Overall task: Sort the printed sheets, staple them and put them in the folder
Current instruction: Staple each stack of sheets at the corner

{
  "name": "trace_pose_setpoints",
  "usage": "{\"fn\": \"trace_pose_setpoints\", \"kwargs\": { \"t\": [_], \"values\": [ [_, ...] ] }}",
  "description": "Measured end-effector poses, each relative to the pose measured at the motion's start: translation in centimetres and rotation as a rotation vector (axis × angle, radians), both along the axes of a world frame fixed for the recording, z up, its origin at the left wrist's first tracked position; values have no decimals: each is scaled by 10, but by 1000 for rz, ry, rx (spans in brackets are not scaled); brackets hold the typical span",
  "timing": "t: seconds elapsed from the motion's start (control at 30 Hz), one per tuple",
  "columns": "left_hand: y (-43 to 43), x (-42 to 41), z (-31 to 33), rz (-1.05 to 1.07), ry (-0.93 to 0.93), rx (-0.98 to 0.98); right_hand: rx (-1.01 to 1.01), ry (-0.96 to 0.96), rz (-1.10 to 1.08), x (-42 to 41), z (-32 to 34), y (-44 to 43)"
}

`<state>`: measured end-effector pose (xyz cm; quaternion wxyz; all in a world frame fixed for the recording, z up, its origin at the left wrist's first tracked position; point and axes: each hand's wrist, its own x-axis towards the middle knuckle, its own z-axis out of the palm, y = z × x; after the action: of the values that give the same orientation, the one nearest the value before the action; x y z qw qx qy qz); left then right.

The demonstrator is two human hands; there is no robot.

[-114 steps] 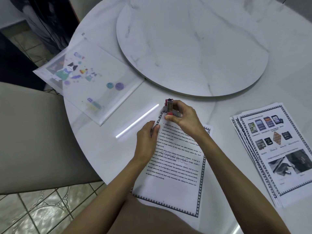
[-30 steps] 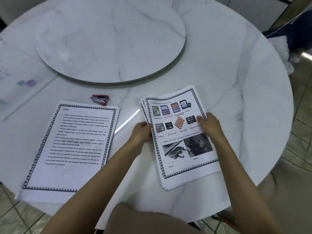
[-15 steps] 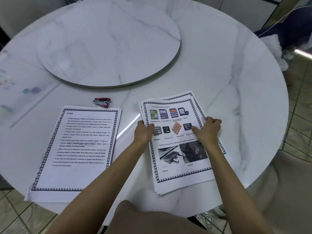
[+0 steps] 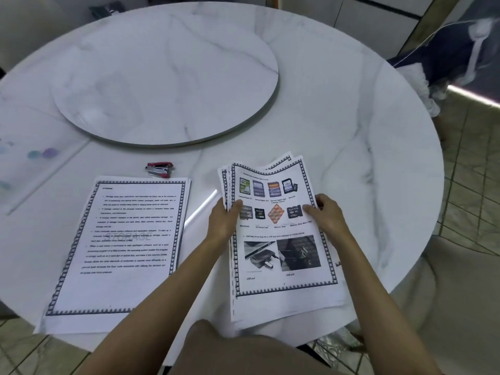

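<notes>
Bare table right of the raised turntable; stapler and text sheets crowd the left.

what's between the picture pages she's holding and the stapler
Nothing visible. Both hands, left hand and right hand, grip the picture pages; the stapler lies up and to the left with only bare table between. The text pages sit below it.

Looks like a home dining room: round marble table with lazy Susan, tiled floor, upholstered chair.
</notes>
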<state>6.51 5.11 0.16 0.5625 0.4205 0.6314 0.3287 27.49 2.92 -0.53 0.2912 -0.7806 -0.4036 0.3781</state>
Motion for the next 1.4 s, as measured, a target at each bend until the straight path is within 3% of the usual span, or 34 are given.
{"fn": "trace_pose_setpoints", "kwargs": {
  "t": [0.23,0.43,0.77,1.0,1.23,1.4],
  "values": [
    [13,-15,51,78,17,401,386,56,-7,-17,53,4],
    [11,-26,108,172,-135,666,776,252,-55,-37,95,-5],
    [-9,-39,79,85,-197,590,755,348,-21,-43,79,-25],
    [-10,-38,60,79,-197,531,588,363,7,-41,53,-24],
    [-12,-26,64,166,-236,531,652,365,-71,-45,57,-27],
    [-20,-37,46,117,-181,485,613,348,-50,-44,46,-38]
  ]
}}
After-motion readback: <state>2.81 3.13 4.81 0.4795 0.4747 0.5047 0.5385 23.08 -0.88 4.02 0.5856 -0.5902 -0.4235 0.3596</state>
